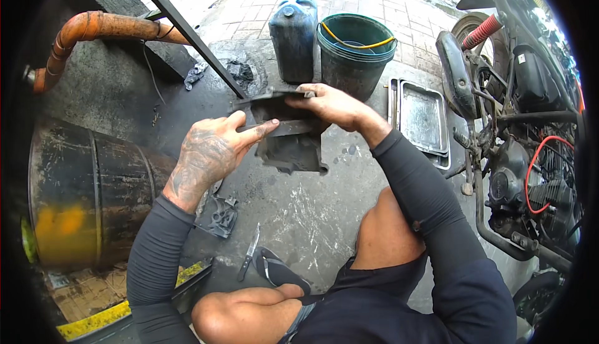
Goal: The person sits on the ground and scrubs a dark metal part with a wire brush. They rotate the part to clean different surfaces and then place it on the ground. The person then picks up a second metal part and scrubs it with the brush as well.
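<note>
A dark, box-like part (292, 150) with an open hollow and a jagged lower edge is held up in front of me, above the concrete floor. My right hand (332, 105) grips its upper right side, the thumb near the top rim. At its left, my left hand (210, 150) holds a flat, dark strip or blade-like tool (285, 129) with the index finger stretched along it; the strip lies across the part's opening. Whether the strip touches the part's inner wall I cannot tell. A knife with a black handle (249, 253) lies on the floor beside a dark sandal (281, 271).
A blue jug (294, 40) and a green bucket (353, 70) stand ahead. Metal trays (423, 117) lie to their right. A motorcycle (510, 175) fills the right side; a metal drum (121, 189) and an orange pipe (112, 25) are at left. Small dark parts (222, 217) lie on the floor.
</note>
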`<control>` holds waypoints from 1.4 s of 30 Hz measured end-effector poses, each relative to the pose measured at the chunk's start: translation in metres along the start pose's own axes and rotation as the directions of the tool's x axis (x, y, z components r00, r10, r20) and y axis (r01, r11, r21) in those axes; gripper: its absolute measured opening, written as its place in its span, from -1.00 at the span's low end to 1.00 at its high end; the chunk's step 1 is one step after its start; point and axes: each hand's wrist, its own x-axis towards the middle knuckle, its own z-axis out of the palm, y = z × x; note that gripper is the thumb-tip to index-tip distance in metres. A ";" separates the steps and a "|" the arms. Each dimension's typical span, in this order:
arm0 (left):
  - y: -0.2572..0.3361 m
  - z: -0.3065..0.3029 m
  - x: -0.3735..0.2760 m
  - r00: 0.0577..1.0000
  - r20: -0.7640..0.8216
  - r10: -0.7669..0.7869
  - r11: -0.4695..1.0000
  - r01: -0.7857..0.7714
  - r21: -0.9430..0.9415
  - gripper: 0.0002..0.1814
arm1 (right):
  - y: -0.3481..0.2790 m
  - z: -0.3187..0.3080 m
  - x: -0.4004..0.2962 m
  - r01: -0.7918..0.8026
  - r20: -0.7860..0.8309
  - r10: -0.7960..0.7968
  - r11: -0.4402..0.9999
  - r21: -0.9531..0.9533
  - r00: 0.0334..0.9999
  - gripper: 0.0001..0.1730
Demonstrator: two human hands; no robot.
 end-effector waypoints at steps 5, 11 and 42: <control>0.003 -0.010 0.005 0.992 0.120 0.042 0.979 -0.017 -0.201 -0.50 | 0.019 -0.014 0.003 0.003 0.047 -0.007 0.996 0.085 0.999 -0.23; 0.019 -0.015 0.031 0.977 0.176 0.120 0.962 -0.071 -0.265 -0.46 | 0.019 -0.036 -0.014 0.012 0.117 -0.004 0.998 -0.064 0.993 -0.21; 0.001 0.028 -0.009 0.974 -0.066 -0.217 0.937 0.189 -0.294 -0.47 | 0.042 0.029 0.030 0.366 -0.254 -0.397 0.916 -0.164 0.882 -0.39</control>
